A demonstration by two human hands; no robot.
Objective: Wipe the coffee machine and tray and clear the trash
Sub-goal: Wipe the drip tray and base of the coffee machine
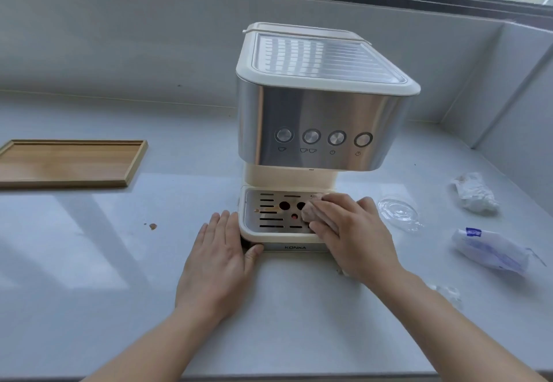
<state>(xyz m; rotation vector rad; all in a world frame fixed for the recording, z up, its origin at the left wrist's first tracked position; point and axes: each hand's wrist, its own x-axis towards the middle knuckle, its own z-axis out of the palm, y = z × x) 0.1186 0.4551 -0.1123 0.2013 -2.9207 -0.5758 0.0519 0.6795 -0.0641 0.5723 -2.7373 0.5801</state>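
Observation:
A cream and steel coffee machine [323, 112] stands in the middle of the pale counter. Its metal drip tray [269, 217] sits at the base, with brown spots on it. My right hand [353, 232] presses a pinkish cloth [311, 211] flat on the right part of the drip tray. My left hand [218, 259] lies flat on the counter against the base's front left corner, thumb touching the front. A brown stain [153, 226] marks the counter to the left. A wooden tray [65, 163] lies at far left.
To the right lie a clear plastic lid [398, 212], a crumpled white tissue [475, 193], a blue and white wrapper [490, 251] and a small clear plastic scrap [447, 293]. Counter walls rise behind and at right, under a window.

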